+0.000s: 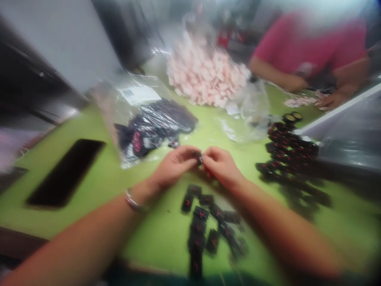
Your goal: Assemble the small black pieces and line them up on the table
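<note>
Near the clear bag (127,161) of dark parts, just past its near right corner, the person's left hand (177,163) and right hand (222,165) meet over the green desk (143,238), each grip pinched closed on the same small dark piece (199,158), whose details blur. Nearer the person than the bag, and to its right, lie loose black pieces (200,227) with red marks. A dark flat slab (67,174) rests left of the bag. Right of the bag and farther back rises a pale pink heap (208,79); well to its right are a dark pile (285,151) and a co-worker in a pink shirt (315,43).
</note>
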`<state>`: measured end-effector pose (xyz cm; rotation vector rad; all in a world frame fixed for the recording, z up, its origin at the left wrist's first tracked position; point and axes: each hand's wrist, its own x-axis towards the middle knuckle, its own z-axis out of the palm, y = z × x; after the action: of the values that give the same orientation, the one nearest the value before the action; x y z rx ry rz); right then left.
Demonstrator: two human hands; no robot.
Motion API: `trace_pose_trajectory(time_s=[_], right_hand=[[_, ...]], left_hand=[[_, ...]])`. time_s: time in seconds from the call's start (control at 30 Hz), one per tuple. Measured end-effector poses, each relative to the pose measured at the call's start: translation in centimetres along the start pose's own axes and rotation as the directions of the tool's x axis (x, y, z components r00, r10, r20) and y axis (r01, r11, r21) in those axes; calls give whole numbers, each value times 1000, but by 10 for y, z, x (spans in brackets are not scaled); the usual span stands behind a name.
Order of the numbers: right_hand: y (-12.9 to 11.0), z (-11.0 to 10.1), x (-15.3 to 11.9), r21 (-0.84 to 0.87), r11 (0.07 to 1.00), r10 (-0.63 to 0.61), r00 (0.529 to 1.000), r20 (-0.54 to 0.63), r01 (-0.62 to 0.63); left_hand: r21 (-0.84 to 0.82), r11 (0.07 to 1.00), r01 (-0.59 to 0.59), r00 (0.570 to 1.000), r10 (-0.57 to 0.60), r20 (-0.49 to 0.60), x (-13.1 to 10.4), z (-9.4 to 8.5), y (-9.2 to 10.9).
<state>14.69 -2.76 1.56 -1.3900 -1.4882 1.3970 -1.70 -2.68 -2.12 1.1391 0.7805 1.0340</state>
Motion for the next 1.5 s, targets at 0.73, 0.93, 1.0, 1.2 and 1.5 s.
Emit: trace_pose_trajectory(time_s=[0.73, 0.93, 1.0, 1.2, 1.5], right_hand=[[1, -3, 1, 193, 980, 37, 999, 39, -44], [1, 1, 1, 8, 1000, 1, 999, -45, 0], [2, 2, 3, -132, 988, -95, 991, -89, 83], [5, 1, 5, -382, 898, -284, 952, -117, 221], [3, -3, 2, 256, 964, 48, 997, 68, -64]], left_hand=[[-188, 979, 81, 996, -83, -7, -1, 7, 4], [22, 1000, -22, 997, 24, -67, -3, 10, 1], [96, 994, -49, 995, 57, -86, -5, 12, 0], [233, 969, -83, 990, 107, -93, -7, 13, 1], [-220, 973, 75, 994, -89, -58, -2, 9, 3]])
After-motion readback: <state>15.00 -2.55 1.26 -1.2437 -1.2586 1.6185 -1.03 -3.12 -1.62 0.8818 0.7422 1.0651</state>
